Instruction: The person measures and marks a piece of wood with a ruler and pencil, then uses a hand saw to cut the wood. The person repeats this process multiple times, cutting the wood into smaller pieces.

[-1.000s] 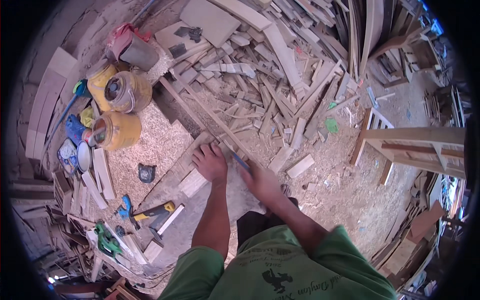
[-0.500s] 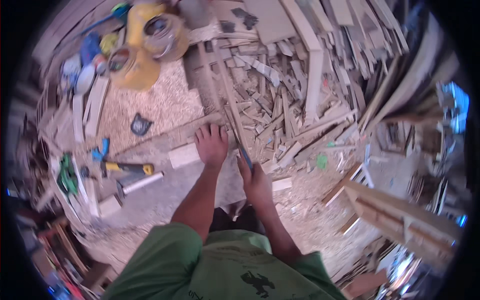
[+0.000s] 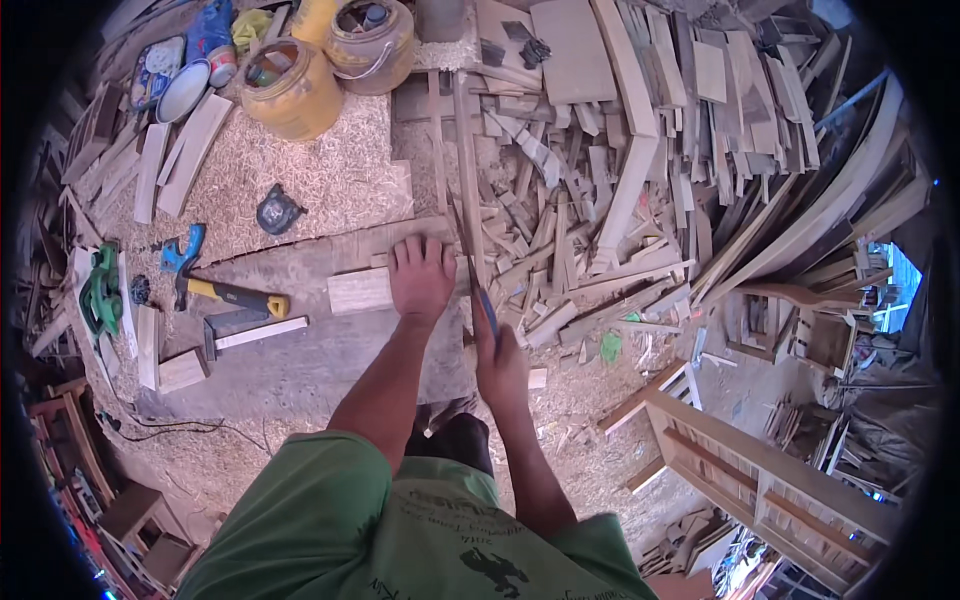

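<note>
My left hand (image 3: pixel 422 278) presses down on a pale wooden block (image 3: pixel 360 291) near the right edge of the workbench (image 3: pixel 290 370), its fingers bent over the block's far side. Just to its right, my right hand (image 3: pixel 502 368) is closed round the blue handle of a handsaw (image 3: pixel 489 308). The narrow blade points away from me, beside the block's right end. My left hand hides that end, so I cannot tell whether the teeth touch the wood.
Left on the bench lie a yellow-and-black-handled tool (image 3: pixel 240 297), a try square (image 3: pixel 262 333) and a green power tool (image 3: pixel 103 290). Yellow buckets (image 3: pixel 292 95) stand behind on shavings. Offcuts (image 3: pixel 550 230) pile up at the right; a wooden frame (image 3: pixel 770 490) stands at the lower right.
My right hand and the saw have shifted slightly toward me relative to the bench. The left hand stays on the block. The whole view has tilted and become sharper.
</note>
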A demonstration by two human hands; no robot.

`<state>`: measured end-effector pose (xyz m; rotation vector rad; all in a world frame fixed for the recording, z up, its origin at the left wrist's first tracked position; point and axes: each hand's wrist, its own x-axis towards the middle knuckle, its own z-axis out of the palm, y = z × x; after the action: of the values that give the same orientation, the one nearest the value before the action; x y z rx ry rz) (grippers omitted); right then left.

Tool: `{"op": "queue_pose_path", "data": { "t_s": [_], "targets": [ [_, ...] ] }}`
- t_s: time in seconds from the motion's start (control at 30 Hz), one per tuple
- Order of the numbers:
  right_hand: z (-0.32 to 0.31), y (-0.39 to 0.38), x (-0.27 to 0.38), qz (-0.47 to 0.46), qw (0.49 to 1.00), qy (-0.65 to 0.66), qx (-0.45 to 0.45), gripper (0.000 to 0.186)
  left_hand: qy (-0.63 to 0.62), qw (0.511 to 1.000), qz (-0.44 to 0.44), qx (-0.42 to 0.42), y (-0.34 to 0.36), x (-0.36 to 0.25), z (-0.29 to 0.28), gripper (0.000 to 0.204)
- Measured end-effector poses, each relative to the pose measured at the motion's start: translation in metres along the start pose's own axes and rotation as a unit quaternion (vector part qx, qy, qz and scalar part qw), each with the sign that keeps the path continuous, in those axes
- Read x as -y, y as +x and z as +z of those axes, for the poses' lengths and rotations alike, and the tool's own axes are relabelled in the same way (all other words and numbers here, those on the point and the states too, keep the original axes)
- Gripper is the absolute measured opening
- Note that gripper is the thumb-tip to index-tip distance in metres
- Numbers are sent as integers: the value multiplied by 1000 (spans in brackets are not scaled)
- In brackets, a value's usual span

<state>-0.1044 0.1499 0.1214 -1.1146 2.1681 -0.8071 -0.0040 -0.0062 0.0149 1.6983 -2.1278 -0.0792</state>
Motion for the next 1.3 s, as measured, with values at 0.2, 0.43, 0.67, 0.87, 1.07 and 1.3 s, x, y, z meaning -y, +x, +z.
{"op": "queue_pose_path", "data": {
  "t_s": [0.2, 0.43, 0.67, 0.87, 1.07, 1.3],
  "targets": [
    [-63, -102, 0, 71, 996, 6, 58, 37, -10, 1000, -11, -26, -2, 12, 3, 30],
    [-27, -82, -27, 62, 997, -40, 26, 34, -14, 1000, -2, -5, 1, 2, -6, 29],
    [-47, -75, 3, 9, 999, -14, 45, 37, 4, 1000, -18, -24, -4, 14, 4, 29],
    [-83, -159, -4, 143, 988, 35, 49, 37, -12, 1000, -10, -15, 0, 6, -3, 29],
    [-2, -2, -1, 15, 999, 9, 34, 39, -8, 1000, -6, -13, 0, 3, -2, 29],
    [-101, -172, 4, 168, 982, 14, 89, 38, 4, 999, -9, -41, 0, 9, 1, 27]
  ]
}}
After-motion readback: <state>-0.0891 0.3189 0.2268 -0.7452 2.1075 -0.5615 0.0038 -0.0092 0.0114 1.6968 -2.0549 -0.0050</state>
